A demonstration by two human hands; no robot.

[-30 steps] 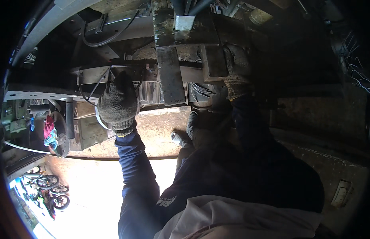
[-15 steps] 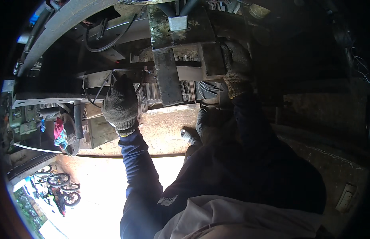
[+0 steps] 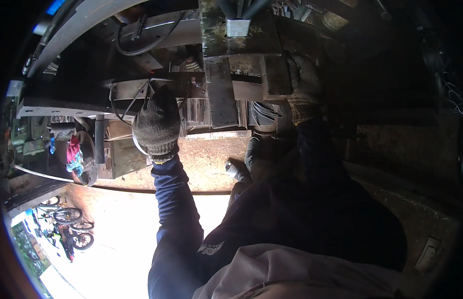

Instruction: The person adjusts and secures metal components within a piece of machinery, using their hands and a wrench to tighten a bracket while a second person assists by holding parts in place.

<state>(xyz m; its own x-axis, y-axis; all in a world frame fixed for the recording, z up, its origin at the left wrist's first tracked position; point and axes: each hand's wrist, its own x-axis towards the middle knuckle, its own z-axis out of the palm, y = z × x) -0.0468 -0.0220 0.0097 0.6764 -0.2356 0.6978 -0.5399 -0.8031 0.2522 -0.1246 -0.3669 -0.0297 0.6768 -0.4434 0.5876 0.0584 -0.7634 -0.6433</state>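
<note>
Still keeping left hand point(image 3: 156, 124) by metal bar point(image 3: 128, 90), right hand point(image 3: 305, 87) against dark block point(image 3: 276, 75) just left of it. Can't tell grip closure; see no advance.

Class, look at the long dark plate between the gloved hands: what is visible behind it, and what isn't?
Beyond the long dark plate, a grey metal bar shows at its right edge and thin strips at both lower sides. Whatever lies directly behind it is covered.
</note>
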